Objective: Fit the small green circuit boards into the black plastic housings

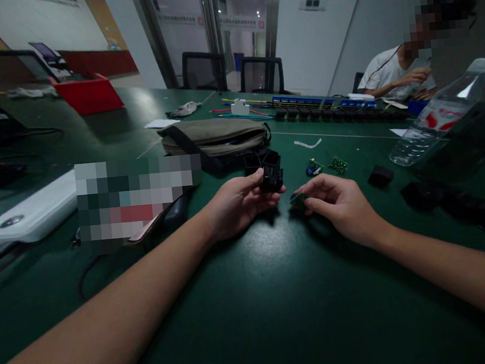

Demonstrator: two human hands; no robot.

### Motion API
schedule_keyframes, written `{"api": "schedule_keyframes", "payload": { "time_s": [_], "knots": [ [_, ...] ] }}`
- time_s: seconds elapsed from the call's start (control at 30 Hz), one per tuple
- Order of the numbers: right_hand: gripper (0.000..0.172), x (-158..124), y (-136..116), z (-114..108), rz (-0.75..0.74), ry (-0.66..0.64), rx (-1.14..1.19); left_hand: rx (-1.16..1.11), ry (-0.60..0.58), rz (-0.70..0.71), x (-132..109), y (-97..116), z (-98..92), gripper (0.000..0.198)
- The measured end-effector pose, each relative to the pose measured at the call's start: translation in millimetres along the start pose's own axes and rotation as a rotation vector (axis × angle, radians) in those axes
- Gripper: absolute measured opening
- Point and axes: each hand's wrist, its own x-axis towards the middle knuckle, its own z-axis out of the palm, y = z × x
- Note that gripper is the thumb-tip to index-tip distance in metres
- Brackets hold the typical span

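Near the middle of the green table (pixel 252 294), my left hand (pixel 240 205) grips a black plastic housing (pixel 271 178) between thumb and fingers. To its right, my right hand (pixel 333 202) pinches a small green circuit board (pixel 298 200), held a little apart from the housing. Beyond my right hand lie a small board with a dark part and wires (pixel 314 168) and another green board with bright dots (pixel 338 165). Black open box-like pieces (pixel 253 163) are just behind the housing. A black block (pixel 380 175) sits farther right.
Behind my hands lies a grey-green pouch (pixel 217 136). A clear bottle (pixel 436 114) and dark objects (pixel 460 200) are at right, a white device (pixel 28 209) at left. Farther back are a red bin (pixel 88 94), a row of blue and black parts (pixel 303 103) and a seated person (pixel 398 72).
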Motion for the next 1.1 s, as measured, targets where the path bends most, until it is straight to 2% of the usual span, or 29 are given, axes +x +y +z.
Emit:
{"api": "schedule_keyframes", "payload": {
  "time_s": [0.43,0.63,0.77,0.93,1.1],
  "knots": [
    [0.015,0.2,0.4,1.4,-0.043,0.013,0.020,-0.062,0.056,-0.009,2.2,-1.0,-0.1,0.026],
    [0.015,-0.9,-1.1,1.0,-0.051,0.021,-0.013,-0.056,0.046,0.010,2.6,-2.3,-0.1,0.023],
    [0.020,-2.1,-0.1,-1.3,-0.062,-0.003,-0.091,-0.069,0.046,0.011,2.7,-2.6,-0.6,0.020],
    [0.024,-2.9,-2.6,-1.3,-0.066,0.027,-0.061,-0.103,0.056,-0.002,3.3,-1.7,1.0,0.019],
    [0.033,-3.6,-1.6,1.2,-0.048,0.001,-0.064,-0.119,0.063,-0.013,1.8,0.9,3.6,0.020]
  ]
}}
